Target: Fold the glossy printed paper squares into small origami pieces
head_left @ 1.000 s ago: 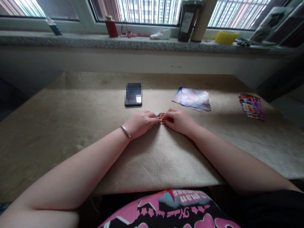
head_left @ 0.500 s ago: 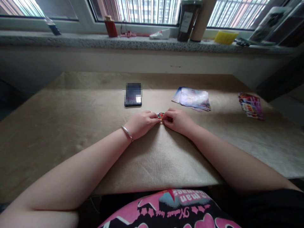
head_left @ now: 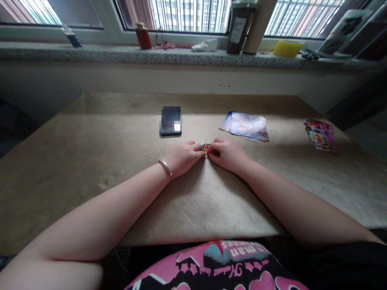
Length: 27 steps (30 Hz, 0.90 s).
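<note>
Between my two hands, at the middle of the table, is a small, colourful, round-looking item (head_left: 206, 147) with red and green on it and a gold-coloured part at its near side. Its exact kind is too small to make out. My left hand (head_left: 186, 156), with a silver bangle (head_left: 166, 168) at the wrist, pinches its left side. The fingers of my right hand (head_left: 226, 153) are closed on its right side. Both hands rest low at the tabletop, and their fingertips hide part of the item.
A dark phone-like object (head_left: 171, 121), its face blurred out, lies beyond my left hand. A fanned stack of pale blue-purple cards (head_left: 246, 125) lies beyond my right hand. Pink and red printed cards (head_left: 321, 135) lie at the table's right. Bottles and small items line the stone windowsill (head_left: 181, 57).
The left fingertips have shifted very slightly, showing a little more of the colourful item. The right hand is almost unmoved. The whole view has shifted a touch.
</note>
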Motion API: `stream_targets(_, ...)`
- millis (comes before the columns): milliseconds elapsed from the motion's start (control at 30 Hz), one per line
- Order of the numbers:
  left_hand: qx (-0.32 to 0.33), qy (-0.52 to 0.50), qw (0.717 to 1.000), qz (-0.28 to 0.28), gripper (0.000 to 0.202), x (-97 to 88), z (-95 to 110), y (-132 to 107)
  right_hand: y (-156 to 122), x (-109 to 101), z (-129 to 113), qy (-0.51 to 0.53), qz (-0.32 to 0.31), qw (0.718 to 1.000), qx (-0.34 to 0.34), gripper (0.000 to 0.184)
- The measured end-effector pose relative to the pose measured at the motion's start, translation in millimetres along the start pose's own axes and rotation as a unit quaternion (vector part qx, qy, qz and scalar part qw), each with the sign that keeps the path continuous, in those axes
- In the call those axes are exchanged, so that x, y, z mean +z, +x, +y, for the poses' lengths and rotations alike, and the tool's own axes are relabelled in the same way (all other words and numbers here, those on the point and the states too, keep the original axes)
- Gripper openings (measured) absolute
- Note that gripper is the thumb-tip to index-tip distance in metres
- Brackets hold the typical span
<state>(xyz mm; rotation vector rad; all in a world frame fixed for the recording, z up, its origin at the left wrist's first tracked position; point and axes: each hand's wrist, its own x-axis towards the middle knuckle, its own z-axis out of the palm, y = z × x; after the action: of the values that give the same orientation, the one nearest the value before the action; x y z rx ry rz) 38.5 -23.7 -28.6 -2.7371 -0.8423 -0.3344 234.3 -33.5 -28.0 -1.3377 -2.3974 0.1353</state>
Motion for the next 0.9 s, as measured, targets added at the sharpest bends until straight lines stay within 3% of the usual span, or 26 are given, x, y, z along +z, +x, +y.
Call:
stream_targets(500, -0.011, -0.009, 1.000, -0.014, 0.017, -1.9, 1.3, 1.0, -5.7, -7.4, -4.3, -0.122, -0.027, 0.989, -0.078, 0.022)
stream_targets(767, 0.030, 0.010, 0.999, -0.039, 0.019, -7.1, -4.6, 1.2, -3.3, -11.6, -1.2, -0.109, -0.047, 0.991, -0.058, 0.022)
stream_targets(900, 0.018, 0.002, 0.999, -0.045, 0.022, -9.5, -4.9, 0.2, -5.7, -11.3, 5.6, -0.067, -0.043, 0.994, -0.070, 0.024)
